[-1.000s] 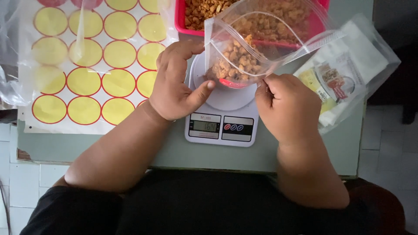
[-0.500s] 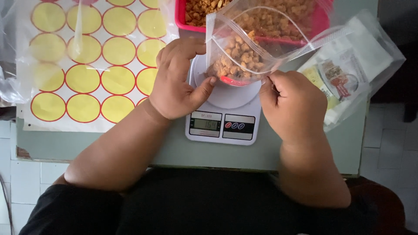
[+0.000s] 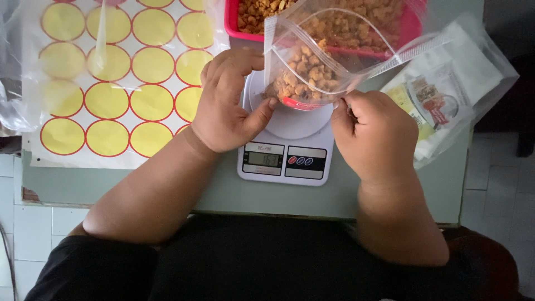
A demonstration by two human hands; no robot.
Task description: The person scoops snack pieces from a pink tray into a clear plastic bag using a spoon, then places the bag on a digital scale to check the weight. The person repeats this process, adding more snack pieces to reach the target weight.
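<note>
Holding clear plastic zip bag (image 3: pixel 312 67) of brown crumbly snack over white digital kitchen scale (image 3: pixel 287 142): left hand (image 3: pixel 228 103) pinches one side, right hand (image 3: pixel 370 131) grips other. Bag partly filled, mouth open, unsealed. Red tray (image 3: pixel 415 22) behind holds more snack.

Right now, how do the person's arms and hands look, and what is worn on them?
Both hands, left and right, are bare: no gloves, rings or watch show. The forearms are bare too. Black short sleeves begin near the elbows, part of a black top. The arms are broad and rounded.
</note>
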